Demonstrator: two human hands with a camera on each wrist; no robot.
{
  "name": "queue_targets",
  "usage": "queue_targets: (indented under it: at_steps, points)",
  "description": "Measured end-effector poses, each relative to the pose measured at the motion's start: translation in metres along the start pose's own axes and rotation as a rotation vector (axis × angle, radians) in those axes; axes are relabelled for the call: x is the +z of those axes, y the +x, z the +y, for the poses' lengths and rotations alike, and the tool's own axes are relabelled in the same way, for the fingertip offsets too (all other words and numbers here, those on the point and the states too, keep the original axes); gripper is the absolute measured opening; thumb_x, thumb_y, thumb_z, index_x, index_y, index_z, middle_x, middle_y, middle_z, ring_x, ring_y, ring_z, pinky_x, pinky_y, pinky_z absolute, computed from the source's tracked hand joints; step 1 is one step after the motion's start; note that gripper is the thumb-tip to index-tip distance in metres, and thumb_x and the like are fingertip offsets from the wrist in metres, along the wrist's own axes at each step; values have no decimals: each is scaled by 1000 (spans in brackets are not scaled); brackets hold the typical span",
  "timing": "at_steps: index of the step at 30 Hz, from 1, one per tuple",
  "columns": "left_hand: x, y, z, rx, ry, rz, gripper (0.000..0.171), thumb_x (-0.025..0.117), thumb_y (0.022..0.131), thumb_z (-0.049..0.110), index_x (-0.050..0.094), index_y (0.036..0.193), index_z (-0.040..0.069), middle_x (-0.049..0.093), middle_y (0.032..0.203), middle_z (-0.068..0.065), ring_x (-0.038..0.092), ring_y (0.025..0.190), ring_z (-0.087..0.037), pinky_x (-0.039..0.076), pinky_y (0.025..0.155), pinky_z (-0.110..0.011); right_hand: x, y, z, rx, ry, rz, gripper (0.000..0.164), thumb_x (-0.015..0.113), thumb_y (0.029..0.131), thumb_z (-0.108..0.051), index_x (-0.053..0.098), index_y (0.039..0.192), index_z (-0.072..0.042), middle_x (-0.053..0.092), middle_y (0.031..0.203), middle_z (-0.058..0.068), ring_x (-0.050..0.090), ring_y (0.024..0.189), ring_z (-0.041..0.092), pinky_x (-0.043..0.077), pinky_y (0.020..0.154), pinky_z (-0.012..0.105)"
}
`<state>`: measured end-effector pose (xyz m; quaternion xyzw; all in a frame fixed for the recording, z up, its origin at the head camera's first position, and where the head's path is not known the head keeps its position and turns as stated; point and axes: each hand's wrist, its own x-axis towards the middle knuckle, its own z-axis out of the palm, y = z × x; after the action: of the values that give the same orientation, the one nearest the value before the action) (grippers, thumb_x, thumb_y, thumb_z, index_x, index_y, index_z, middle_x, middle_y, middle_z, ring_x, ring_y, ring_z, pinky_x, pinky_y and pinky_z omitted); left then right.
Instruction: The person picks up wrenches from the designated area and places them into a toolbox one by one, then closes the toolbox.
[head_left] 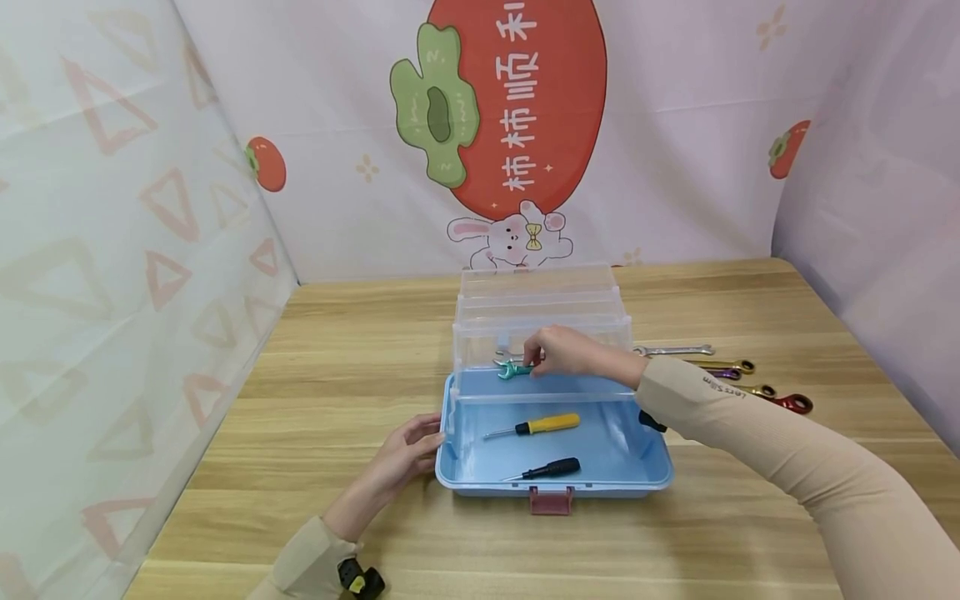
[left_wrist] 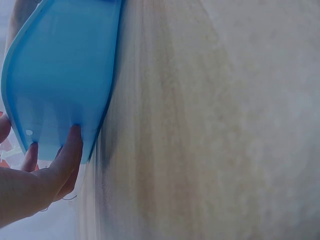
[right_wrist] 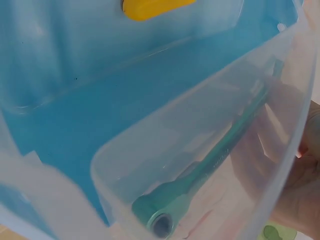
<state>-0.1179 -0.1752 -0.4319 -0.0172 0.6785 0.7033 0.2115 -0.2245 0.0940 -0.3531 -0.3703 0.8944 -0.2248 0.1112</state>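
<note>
A light blue toolbox [head_left: 555,482] stands with its clear tiered trays [head_left: 540,312] raised at the back. My right hand [head_left: 566,352] pinches a green combination wrench [head_left: 512,369] over a clear tray; in the right wrist view its ring end shows through the tray wall. Beside it lies part of a silver wrench [head_left: 507,356], mostly hidden. My left hand [head_left: 408,454] rests its fingers against the toolbox's left side, fairly straight in the left wrist view. Inside the box lie a yellow-handled screwdriver [head_left: 553,423] and a black-handled screwdriver [head_left: 553,468].
To the right of the toolbox, several wrenches lie on the wooden table [head_left: 337,350], among them a silver one [head_left: 678,350] and a red one [head_left: 797,403], partly covered by my right arm. Printed cloth walls [head_left: 337,100] enclose the table's back and sides.
</note>
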Motion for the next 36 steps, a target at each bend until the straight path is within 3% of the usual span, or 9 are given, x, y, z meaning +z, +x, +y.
queue_targets:
  at_steps: [9,36]
  points:
    - [0,-1,3,-6,8,10,53,56,87,16,33,128,-7,39,127,-24,53,98,-17,46,82,-35,2,-4,-4,27,-117,18,8,69,75,-11,69,83,-8,61,75,-2,52,68,10,44,63,23]
    - [2,-2,5,-16,5,19,50,53,88,15,33,129,-7,39,127,-24,53,98,-17,46,84,-36,1,-10,-8,46,-77,48,13,67,76,-6,67,89,-5,62,78,3,54,69,13,46,60,20]
